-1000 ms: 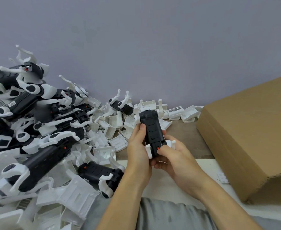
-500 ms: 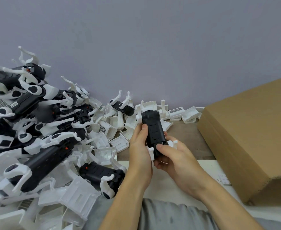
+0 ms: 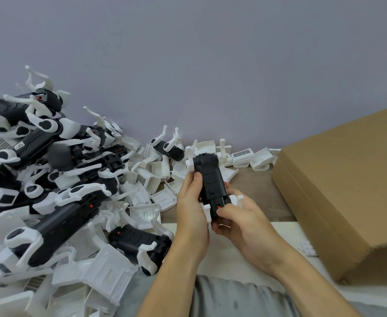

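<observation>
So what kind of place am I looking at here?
Likely a small assembly workshop: a heap of identical black-and-white gadgets, loose white shells, a cardboard box, and the left hand and right hand gripping one black unit.

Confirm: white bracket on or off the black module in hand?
On: white prongs flank the near end of the black module, which the left hand and right hand grip. Fully latched or not: cannot tell.

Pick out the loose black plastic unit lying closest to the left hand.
The black plastic unit with white clip beside the left hand; others lie farther left.
</observation>
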Motion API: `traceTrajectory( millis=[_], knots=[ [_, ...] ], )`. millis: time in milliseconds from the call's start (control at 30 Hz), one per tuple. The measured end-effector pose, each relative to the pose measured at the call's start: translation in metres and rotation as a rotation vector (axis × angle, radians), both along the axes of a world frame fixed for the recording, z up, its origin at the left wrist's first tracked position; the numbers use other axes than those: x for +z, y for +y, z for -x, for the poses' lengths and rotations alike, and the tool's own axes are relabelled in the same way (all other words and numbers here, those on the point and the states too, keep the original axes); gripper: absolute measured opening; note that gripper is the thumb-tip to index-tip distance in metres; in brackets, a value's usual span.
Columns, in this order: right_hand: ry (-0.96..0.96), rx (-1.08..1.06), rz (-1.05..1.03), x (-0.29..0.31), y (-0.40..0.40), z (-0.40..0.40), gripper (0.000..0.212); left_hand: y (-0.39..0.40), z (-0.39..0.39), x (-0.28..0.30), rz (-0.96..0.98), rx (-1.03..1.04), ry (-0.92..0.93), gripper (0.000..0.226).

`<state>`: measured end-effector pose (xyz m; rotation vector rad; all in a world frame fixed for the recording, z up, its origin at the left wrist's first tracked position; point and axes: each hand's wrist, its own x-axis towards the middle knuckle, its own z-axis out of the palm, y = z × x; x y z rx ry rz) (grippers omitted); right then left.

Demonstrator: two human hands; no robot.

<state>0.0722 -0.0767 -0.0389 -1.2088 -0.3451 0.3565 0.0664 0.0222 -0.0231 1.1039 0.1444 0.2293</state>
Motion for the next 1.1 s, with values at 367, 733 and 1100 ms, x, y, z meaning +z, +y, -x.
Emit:
traceTrajectory(
  millis=[367, 733, 1100],
  knots=[
    [0.019, -0.075, 0.051, 0.0005, 0.0016, 0.0009, 0.036, 0.0001, -0.0041, -0.0057, -0.045, 0.008, -0.019, 0.03],
    [0.027, -0.106, 0.089, 0.0013, 0.001, 0.0022, 0.022, 0.0005, -0.0067, -0.0073, -0.061, 0.025, -0.003, 0.034],
    [0.048, -0.014, 0.01, 0.0, -0.0008, -0.0016, 0.05, -0.0006, -0.0044, -0.0064, -0.052, 0.045, 0.01, 0.034]
  ],
)
